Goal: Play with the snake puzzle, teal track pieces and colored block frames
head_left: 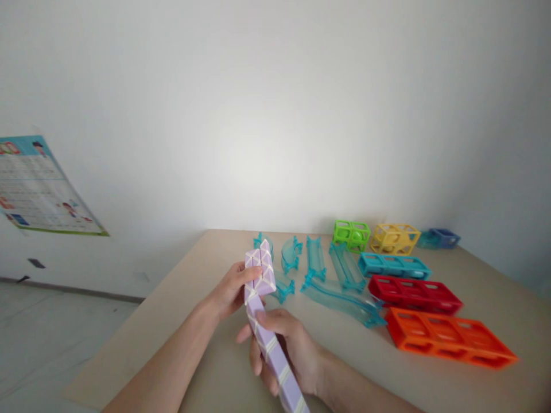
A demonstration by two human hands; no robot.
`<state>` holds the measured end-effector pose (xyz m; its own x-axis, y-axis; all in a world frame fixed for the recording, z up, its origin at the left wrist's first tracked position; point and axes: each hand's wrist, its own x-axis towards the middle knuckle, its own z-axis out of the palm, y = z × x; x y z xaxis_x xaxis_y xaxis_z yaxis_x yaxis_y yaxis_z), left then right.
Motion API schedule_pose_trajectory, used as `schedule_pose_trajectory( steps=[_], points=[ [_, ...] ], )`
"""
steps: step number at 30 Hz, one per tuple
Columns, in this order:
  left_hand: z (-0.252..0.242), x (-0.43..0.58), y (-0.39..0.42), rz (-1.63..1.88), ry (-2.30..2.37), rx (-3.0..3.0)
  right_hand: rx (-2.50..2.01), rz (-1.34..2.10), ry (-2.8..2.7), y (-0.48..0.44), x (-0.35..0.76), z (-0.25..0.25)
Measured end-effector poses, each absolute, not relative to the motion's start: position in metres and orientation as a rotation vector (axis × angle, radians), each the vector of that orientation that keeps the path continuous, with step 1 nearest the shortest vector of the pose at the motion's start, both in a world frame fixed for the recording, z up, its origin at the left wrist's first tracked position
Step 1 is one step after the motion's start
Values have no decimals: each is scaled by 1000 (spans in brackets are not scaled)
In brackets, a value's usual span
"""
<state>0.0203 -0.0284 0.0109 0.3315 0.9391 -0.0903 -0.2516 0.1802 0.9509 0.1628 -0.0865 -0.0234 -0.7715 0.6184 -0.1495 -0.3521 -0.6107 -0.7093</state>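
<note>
A long lilac twist-puzzle snake [269, 338] with white edges is held above the beige table [181, 298] in both of my hands. My left hand [232, 289] grips its bent upper end, fingers closed on the segments. My right hand [288, 350] wraps around the straight lower part, which runs down out of view at the bottom edge.
Several clear teal track pieces [340, 287] lie just beyond the hands. To the right lie an orange frame [447, 341], a red frame [413, 292] and a blue frame [394, 265]. Green [352, 235], yellow [395, 238] and blue [443, 237] cubes stand by the wall. A poster [38, 189] hangs at left.
</note>
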Motion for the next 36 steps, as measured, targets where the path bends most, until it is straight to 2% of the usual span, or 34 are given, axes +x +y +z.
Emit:
schedule_pose_trajectory(
  steps=[4, 13, 20, 29, 36],
  points=[
    [15, 16, -29, 1018, 833, 923, -389, 2630, -818, -86, 166, -27],
    [9, 11, -24, 744, 885, 888, -598, 2429, -1147, -83, 172, -22],
    [13, 2, -25, 674, 754, 894, -254, 2819, -1004, -76, 175, -33],
    [12, 9, -28, 549, 772, 959, -683, 2633, -1373, -73, 186, -17],
    [13, 11, -29, 671, 693, 1016, -504, 2569, -1313, -75, 178, -15]
  ],
)
